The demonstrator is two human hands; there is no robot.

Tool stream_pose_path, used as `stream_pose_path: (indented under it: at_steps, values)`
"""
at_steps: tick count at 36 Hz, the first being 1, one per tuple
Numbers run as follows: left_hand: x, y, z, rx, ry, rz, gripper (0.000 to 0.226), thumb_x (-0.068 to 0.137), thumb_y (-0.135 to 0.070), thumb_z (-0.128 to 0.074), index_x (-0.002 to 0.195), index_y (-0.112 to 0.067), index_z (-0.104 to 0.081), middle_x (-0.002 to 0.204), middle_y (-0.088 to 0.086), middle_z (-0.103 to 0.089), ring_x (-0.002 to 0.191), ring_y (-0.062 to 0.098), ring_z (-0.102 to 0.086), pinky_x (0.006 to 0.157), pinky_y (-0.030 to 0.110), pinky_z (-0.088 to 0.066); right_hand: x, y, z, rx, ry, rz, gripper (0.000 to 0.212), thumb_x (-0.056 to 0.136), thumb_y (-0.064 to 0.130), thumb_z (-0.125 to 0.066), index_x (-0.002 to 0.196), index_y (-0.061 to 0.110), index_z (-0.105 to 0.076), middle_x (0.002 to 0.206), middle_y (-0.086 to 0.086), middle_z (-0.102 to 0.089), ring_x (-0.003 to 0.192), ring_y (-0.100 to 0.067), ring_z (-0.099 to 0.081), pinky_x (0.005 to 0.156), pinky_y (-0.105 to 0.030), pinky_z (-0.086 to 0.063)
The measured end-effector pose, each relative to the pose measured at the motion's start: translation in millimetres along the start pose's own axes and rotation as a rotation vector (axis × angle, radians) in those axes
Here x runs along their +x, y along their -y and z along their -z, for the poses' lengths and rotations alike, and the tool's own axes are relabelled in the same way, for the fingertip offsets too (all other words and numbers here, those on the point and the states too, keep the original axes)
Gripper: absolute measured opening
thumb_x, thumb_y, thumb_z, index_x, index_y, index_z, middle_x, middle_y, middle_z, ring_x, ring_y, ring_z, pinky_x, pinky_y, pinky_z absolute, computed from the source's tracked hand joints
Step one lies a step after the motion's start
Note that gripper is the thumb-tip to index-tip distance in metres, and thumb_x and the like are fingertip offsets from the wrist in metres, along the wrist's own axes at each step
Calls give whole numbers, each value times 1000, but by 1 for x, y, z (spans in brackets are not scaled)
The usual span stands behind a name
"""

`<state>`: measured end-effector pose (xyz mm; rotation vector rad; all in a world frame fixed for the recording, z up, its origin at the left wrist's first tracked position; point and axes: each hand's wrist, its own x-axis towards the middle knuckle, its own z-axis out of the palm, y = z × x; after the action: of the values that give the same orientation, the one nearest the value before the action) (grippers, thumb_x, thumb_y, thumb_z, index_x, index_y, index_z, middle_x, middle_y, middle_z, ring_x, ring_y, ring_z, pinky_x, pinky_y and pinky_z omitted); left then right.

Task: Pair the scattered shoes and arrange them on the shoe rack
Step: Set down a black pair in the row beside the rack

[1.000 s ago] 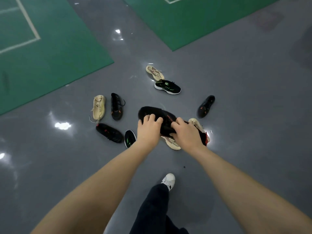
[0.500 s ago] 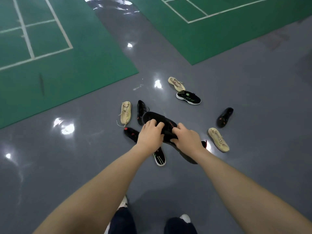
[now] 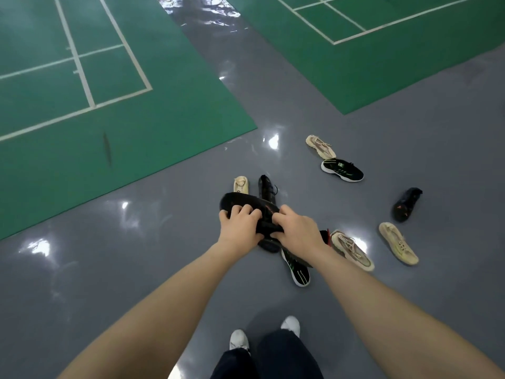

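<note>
Both hands hold a black shoe (image 3: 246, 201) with a red mark up above the grey floor. My left hand (image 3: 238, 225) grips its near side, and my right hand (image 3: 297, 228) grips it further right. Below them lie a black shoe with green stripes (image 3: 298, 270) and part of another black shoe (image 3: 269, 246). Several beige shoes are scattered: one (image 3: 351, 248) just right of my right hand, one (image 3: 397, 242) further right, one (image 3: 241, 184) behind the held shoe, one (image 3: 320, 144) at the back. No shoe rack is in view.
A black shoe (image 3: 266, 187) lies behind the held one, a black and green sneaker (image 3: 342, 170) sits at the back right, and another black shoe (image 3: 406, 204) lies far right. Green court mats (image 3: 109, 99) border the grey floor (image 3: 136, 255). My white shoes (image 3: 238, 339) stand below.
The held black shoe has stayed in both hands while the view rose and tilted up. The scattered shoes now sit further right and lower, and both my feet show.
</note>
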<state>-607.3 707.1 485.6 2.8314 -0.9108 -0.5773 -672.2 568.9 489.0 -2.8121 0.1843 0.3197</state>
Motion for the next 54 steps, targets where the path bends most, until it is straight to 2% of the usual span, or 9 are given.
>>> stream_pose_path:
  at_steps: [10, 18, 25, 31, 33, 39, 43, 49, 54]
  values:
    - [81, 33, 6, -40, 35, 83, 35, 88, -29, -58, 122, -21, -51, 123, -3, -48, 125, 22, -37, 106, 45, -21, 88, -11, -11, 31, 58, 36, 26, 90, 35, -58, 108, 16, -56, 109, -1, -48, 84, -25, -54, 65, -29, -30]
    - [174, 37, 12, 41, 25, 57, 28, 91, -29, -55, 117, -21, -53, 122, -4, -50, 125, 22, -37, 102, 47, -23, 174, -54, -13, 96, 64, -21, 25, 89, 34, -60, 107, 17, -55, 108, -1, -47, 89, -24, -55, 69, -31, -35]
    - [228, 56, 0, 25, -2, 55, 26, 92, -22, -52, 118, -20, -52, 124, -7, -52, 133, 21, -31, 104, 47, -20, 230, -74, -30, 149, 53, -26, 25, 88, 34, -61, 105, 17, -56, 109, 0, -49, 84, -23, -58, 70, -33, -42]
    - [264, 88, -21, 45, 42, 21, 24, 92, -20, -53, 115, -18, -53, 121, -6, -56, 135, 21, -30, 105, 46, -16, 268, -79, -58, 141, 96, -12, 29, 89, 37, -59, 109, 16, -54, 108, 1, -49, 74, -15, -44, 66, -28, -31]
    - [271, 99, -33, 21, 62, 33, 24, 92, -21, -53, 116, -19, -54, 119, -6, -56, 134, 21, -31, 104, 47, -17, 277, -77, -71, 161, 108, -40, 28, 89, 36, -60, 109, 17, -54, 108, 2, -49, 74, -14, -43, 66, -28, -31]
    - [286, 143, -74, -64, 114, 61, 24, 91, -21, -55, 115, -20, -55, 116, -5, -56, 131, 21, -33, 105, 48, -19, 298, -53, -127, 239, 117, -173, 28, 87, 34, -61, 109, 18, -55, 108, 1, -51, 89, -22, -57, 71, -34, -43]
    - [299, 182, -101, -26, 146, -5, 24, 90, -18, -54, 114, -20, -56, 114, -5, -56, 133, 21, -32, 105, 47, -16, 312, -32, -172, 288, 110, -265, 29, 88, 35, -61, 109, 17, -54, 108, 0, -51, 91, -22, -57, 73, -34, -41]
    - [312, 222, -147, -26, 197, -55, 23, 86, -11, -55, 108, -16, -57, 112, -4, -57, 132, 20, -31, 100, 41, -6, 321, -13, -240, 396, 116, -361, 29, 87, 34, -62, 108, 15, -56, 106, 1, -51, 86, -22, -58, 65, -31, -34]
    - [318, 247, -210, -15, 227, -77, 26, 87, -9, -52, 111, -17, -59, 116, -4, -57, 136, 18, -26, 102, 38, -3, 325, -20, -309, 438, 129, -329, 32, 85, 36, -65, 105, 11, -59, 104, -3, -55, 91, -24, -54, 70, -30, -37]
